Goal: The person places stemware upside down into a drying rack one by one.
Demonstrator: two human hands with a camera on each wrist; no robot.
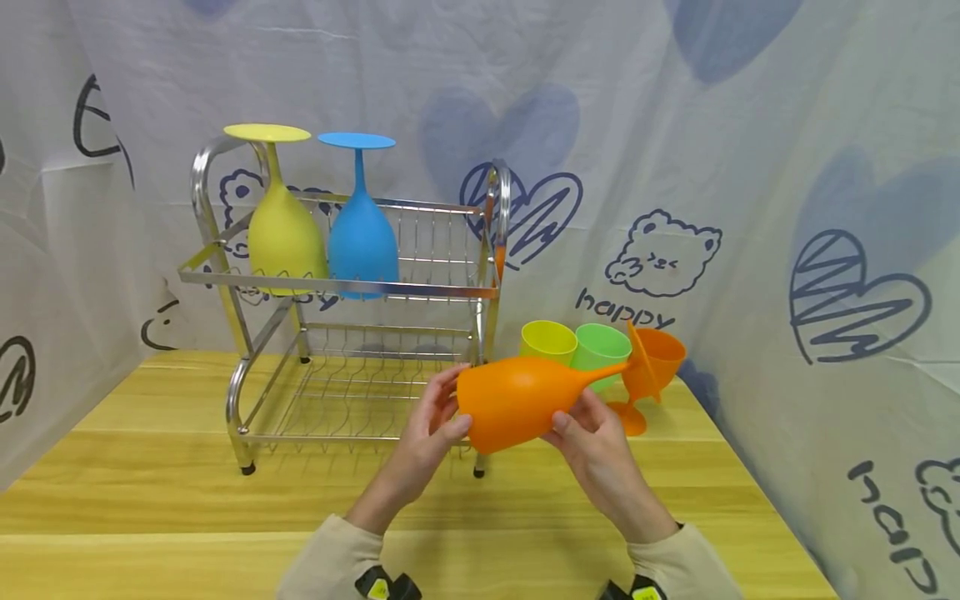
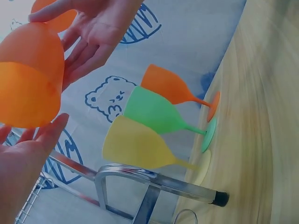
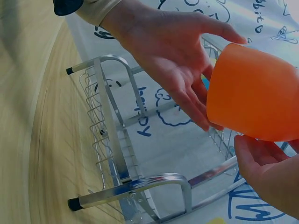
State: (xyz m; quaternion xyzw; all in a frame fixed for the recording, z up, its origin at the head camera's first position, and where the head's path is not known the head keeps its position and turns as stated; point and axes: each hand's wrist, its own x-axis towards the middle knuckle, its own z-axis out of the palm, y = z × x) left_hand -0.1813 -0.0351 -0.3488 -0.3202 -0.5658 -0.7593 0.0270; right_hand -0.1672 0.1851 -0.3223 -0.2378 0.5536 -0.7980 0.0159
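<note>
While our left hand (image 1: pixel 431 432) and right hand (image 1: pixel 602 450) grasp one cup (image 1: pixel 517 402) between them, we count two cups (image 1: pixel 363 237) racked inverted beyond the left, three cups (image 1: pixel 602 343) unracked beyond the right.

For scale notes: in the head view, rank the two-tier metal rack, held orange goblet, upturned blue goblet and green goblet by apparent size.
1. Two-tier metal rack
2. Held orange goblet, seemingly nearer the camera
3. Upturned blue goblet
4. Green goblet, partly hidden; visible part only
</note>
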